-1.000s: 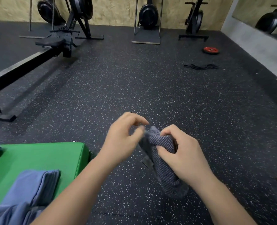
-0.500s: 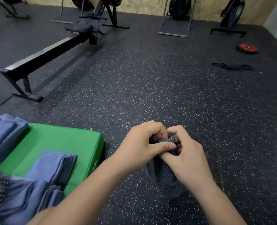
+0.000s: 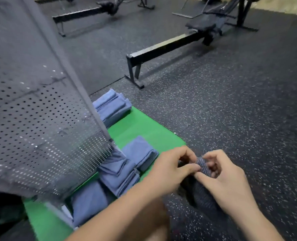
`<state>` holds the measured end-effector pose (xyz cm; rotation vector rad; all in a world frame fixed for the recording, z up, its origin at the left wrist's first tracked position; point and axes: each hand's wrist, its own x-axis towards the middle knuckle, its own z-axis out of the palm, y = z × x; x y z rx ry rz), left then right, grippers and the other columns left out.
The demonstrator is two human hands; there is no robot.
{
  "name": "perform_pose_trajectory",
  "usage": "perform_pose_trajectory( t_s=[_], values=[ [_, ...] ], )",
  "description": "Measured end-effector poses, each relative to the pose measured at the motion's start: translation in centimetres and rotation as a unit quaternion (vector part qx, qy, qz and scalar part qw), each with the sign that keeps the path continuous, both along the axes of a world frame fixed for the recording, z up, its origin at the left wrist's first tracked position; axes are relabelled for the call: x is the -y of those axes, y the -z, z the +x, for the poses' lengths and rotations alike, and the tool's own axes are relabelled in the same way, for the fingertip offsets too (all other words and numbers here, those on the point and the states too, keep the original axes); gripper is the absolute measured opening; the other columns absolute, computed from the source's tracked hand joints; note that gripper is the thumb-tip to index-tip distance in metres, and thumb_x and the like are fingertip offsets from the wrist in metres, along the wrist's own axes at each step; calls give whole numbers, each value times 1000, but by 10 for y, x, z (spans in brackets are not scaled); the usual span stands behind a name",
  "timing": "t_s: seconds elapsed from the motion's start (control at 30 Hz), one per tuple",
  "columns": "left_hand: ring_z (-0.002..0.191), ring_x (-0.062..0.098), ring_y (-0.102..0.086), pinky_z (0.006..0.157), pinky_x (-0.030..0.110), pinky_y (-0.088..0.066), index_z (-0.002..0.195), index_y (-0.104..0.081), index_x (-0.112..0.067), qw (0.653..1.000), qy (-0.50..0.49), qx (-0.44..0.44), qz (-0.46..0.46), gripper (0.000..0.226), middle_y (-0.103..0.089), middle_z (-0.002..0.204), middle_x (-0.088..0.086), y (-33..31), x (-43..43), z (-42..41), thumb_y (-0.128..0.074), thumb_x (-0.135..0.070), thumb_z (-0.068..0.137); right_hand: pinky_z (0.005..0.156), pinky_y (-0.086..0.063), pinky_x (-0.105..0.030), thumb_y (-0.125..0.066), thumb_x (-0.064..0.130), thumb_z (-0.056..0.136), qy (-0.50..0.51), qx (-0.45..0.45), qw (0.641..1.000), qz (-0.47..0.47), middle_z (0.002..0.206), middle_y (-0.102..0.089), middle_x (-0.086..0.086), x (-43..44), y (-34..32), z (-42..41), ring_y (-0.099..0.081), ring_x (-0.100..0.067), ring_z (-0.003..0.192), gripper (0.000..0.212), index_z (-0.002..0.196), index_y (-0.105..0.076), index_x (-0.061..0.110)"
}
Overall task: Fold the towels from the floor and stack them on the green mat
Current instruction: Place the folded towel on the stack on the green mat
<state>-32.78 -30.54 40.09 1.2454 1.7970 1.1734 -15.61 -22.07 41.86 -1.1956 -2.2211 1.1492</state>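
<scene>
Lower centre of the frame: the left hand (image 3: pixel 172 169) and right hand (image 3: pixel 226 181) meet on a bunched dark grey ribbed towel (image 3: pixel 203 164). Each grip is closed on its top edge, thumb and fingertips pinching the cloth, the rest hanging toward the speckled rubber floor (image 3: pixel 231 101). Left of the hands, folded blue towels (image 3: pixel 140 152) lie in stacks on the green mat (image 3: pixel 144 129) — partly screened by a perforated grey panel (image 3: pixel 31 110).
</scene>
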Motion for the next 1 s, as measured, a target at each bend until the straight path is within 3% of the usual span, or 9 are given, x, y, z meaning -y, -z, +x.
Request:
perform_pose_trajectory(
  t_s=[0.07, 0.23, 0.37, 0.47, 0.57, 0.77, 0.9, 1.0],
  values=[
    [87, 3, -67, 86, 33, -56, 95, -69, -31, 999, -51, 5, 14, 13, -74, 91, -13, -8, 20, -25, -80, -27, 90, 75, -50, -20, -92, 25, 76, -36, 2, 999, 22, 93, -71, 23, 12, -11, -35, -67, -4, 84, 39, 100, -63, 36],
    [96, 2, -68, 92, 25, -53, 100, -70, -26, 978, -189, 24, 89, 11, -74, 99, -14, -31, 89, -75, -76, -21, 91, 80, -53, -28, -89, 26, 80, -103, -15, 990, 94, 89, -72, 22, 62, -49, -119, -68, 1, 85, 39, 97, -59, 43],
    [95, 6, -70, 91, 31, -56, 104, -73, -26, 952, -289, 23, 102, 11, -76, 100, -12, -11, 165, -108, -75, -21, 95, 83, -57, -40, -88, 21, 82, -179, -11, 975, 130, 94, -75, 12, 120, -34, -180, -72, -14, 90, 35, 107, -66, 30],
    [94, 1, -69, 90, 21, -52, 104, -73, -25, 929, -357, 29, 91, 11, -76, 98, -14, 22, 230, -124, -76, -17, 96, 80, -55, -41, -86, 20, 81, -252, 6, 954, 161, 95, -73, 7, 171, 2, -220, -71, -22, 92, 32, 106, -66, 24],
    [93, -7, -66, 86, 9, -45, 103, -72, -28, 907, -413, 51, 61, 16, -75, 99, -19, 54, 287, -133, -77, -14, 97, 78, -53, -41, -84, 22, 81, -309, 39, 938, 154, 95, -72, 5, 219, 35, -254, -68, -24, 93, 29, 100, -62, 26],
    [89, -15, -63, 78, 4, -43, 97, -68, -35, 876, -475, 83, -22, 19, -74, 96, -21, 117, 353, -155, -73, -18, 100, 73, -48, -42, -84, 23, 77, -342, 88, 931, 96, 86, -70, -1, 289, 102, -299, -66, -28, 87, 27, 92, -62, 19],
    [87, -15, -62, 76, 2, -40, 103, -72, -25, 870, -491, 43, -34, 13, -74, 97, -18, 135, 370, -184, -70, -13, 102, 77, -47, -38, -84, 31, 85, -331, 94, 937, 57, 90, -71, 3, 304, 121, -327, -64, -22, 89, 23, 94, -65, 22],
    [84, -3, -63, 78, 5, -40, 104, -73, -22, 863, -502, -34, -37, 10, -75, 98, -13, 139, 362, -217, -72, -12, 100, 80, -51, -41, -75, 29, 95, -314, 78, 944, 69, 95, -74, -3, 305, 126, -352, -66, -28, 91, 13, 94, -68, 19]
  ],
)
